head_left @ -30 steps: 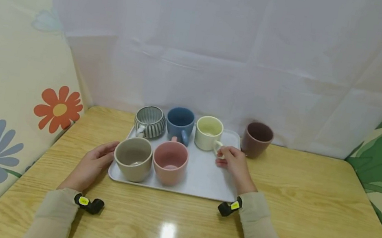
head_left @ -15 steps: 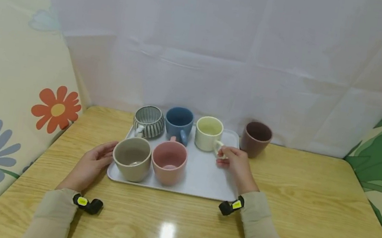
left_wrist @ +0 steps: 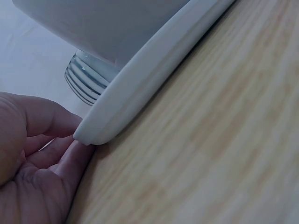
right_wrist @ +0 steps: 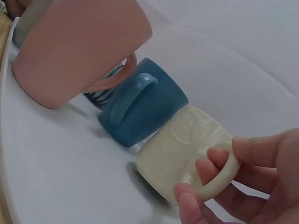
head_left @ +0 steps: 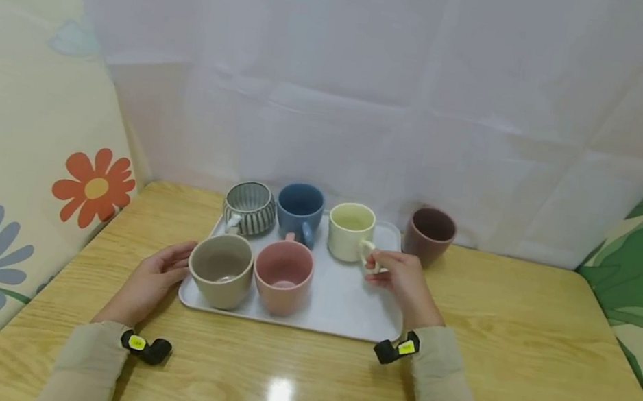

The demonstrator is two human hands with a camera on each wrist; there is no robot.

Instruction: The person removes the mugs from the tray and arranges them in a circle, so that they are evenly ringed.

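Observation:
My right hand (head_left: 399, 283) pinches the handle of a pale yellow mug (head_left: 347, 240) at the right of the white tray (head_left: 354, 313). In the right wrist view, fingertips pass through the handle loop and a dark shadow lies under the mug's base. My left hand (head_left: 150, 282) holds the tray's left rim, with thumb and fingers pinching the edge (left_wrist: 121, 100) in the left wrist view. Beside the yellow mug stands a blue mug (head_left: 300, 208), with a grey ribbed mug (head_left: 257, 213) to its left. A beige mug (head_left: 221, 275) and a pink mug (head_left: 283, 281) stand in front.
A dark maroon cup (head_left: 430, 234) stands on the wooden table (head_left: 511, 353), just off the tray's right back corner. White cloth (head_left: 315, 75) hangs right behind the tray. Flower-patterned cloths (head_left: 4, 111) flank the table.
The yellow mug has shifted slightly toward me in my right hand, which has drawn back a little. My left hand stays at the tray's rim. The other mugs stay in place.

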